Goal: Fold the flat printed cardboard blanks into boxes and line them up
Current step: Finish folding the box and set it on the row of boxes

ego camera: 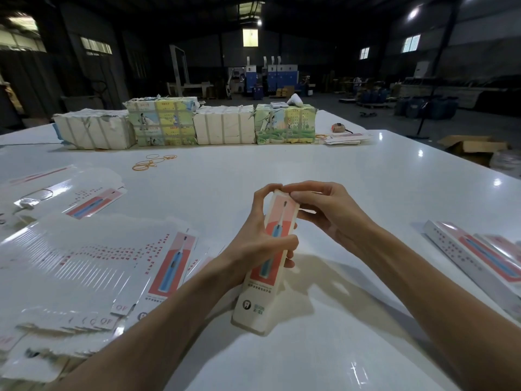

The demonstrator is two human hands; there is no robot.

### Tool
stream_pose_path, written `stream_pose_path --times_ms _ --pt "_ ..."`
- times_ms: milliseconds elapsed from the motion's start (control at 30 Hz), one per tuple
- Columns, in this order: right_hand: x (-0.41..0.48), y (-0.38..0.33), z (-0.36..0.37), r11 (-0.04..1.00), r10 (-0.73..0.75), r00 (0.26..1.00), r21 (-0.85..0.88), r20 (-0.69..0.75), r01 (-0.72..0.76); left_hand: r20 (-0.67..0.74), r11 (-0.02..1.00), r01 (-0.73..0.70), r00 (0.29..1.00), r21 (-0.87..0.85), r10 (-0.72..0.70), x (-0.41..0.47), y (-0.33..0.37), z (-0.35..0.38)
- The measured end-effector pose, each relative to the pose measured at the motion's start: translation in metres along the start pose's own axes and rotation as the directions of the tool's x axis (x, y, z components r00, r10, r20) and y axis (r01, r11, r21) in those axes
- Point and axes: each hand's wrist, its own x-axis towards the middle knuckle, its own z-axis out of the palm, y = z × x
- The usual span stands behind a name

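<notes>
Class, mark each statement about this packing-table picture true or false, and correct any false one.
1. The left hand and the right hand both hold one box. True.
2. The blanks lie on the person's right. False: they lie on the left; folded boxes lie on the right.
3. Rubber bands lie loose on the table. True.
4. The right hand's fingers pinch the box's near end. False: they pinch its far end.
5. Four bundles stand in a row across the table. True.
</notes>
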Motion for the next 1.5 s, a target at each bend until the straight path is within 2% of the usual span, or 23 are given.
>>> stream_pose_path --times_ms 100,233,533,667,833,933,1000,1100,1200,1267,1300,1367,1500 --pt "-0.003 0.004 0.004 0.999 -0.048 0.998 -0.003 0.040 0.048 -0.026 0.999 0.016 1.000 -0.041 -0.017 0.003 -0.001 -0.003" --pt "-0.005 0.014 0.013 0.990 -0.114 0.993 -0.090 -0.033 0.110 -0.050 0.993 0.034 0.998 -0.113 -0.040 0.005 -0.001 -0.006" --pt "-0.007 0.016 0.014 0.958 -0.232 0.971 -0.189 -0.060 0.217 0.016 0.973 0.086 0.996 -0.213 -0.085 0.000 0.006 -0.007" --pt "-0.004 0.018 0.014 0.959 -0.230 0.971 -0.187 -0.064 0.214 -0.029 0.975 0.083 0.995 -0.208 -0.091 -0.002 0.009 -0.004" --pt "-0.002 0.023 0.010 0.959 -0.226 0.971 -0.191 -0.083 0.207 0.011 0.906 0.164 0.985 -0.389 -0.173 0.000 0.016 -0.002" --pt "-0.002 0.029 0.010 0.934 -0.226 0.968 -0.305 -0.110 0.184 0.018 0.891 0.185 0.981 -0.415 -0.195 -0.001 0.019 -0.002" --pt "-0.003 0.035 0.015 0.879 -0.256 0.960 -0.440 -0.114 0.182 -0.027 0.879 0.181 0.976 -0.441 -0.214 -0.004 0.020 0.000" --pt "-0.005 0.039 0.022 0.719 -0.346 0.936 -0.659 -0.068 0.218 -0.105 0.830 0.137 0.968 -0.540 -0.228 -0.006 0.021 0.005" --pt "-0.011 0.036 0.029 0.581 -0.275 0.960 -0.789 0.041 0.200 -0.137 0.760 0.107 0.958 -0.641 -0.250 -0.006 0.022 0.003" --pt "-0.017 0.035 0.035 0.478 -0.225 0.966 -0.850 0.128 0.224 -0.089 0.713 0.129 0.962 -0.689 -0.260 -0.006 0.022 0.001" --pt "-0.019 0.035 0.036 0.430 -0.219 0.962 -0.869 0.163 0.245 -0.065 0.719 0.141 0.966 -0.680 -0.251 -0.006 0.021 -0.001" --pt "-0.023 0.026 0.032 0.406 -0.218 0.960 -0.878 0.176 0.253 -0.035 0.773 0.167 0.971 -0.613 -0.238 -0.007 0.017 -0.001" --pt "-0.027 0.001 0.002 0.347 -0.239 0.970 -0.930 0.038 0.122 -0.033 0.903 0.194 0.974 -0.382 -0.223 -0.010 0.009 0.001"
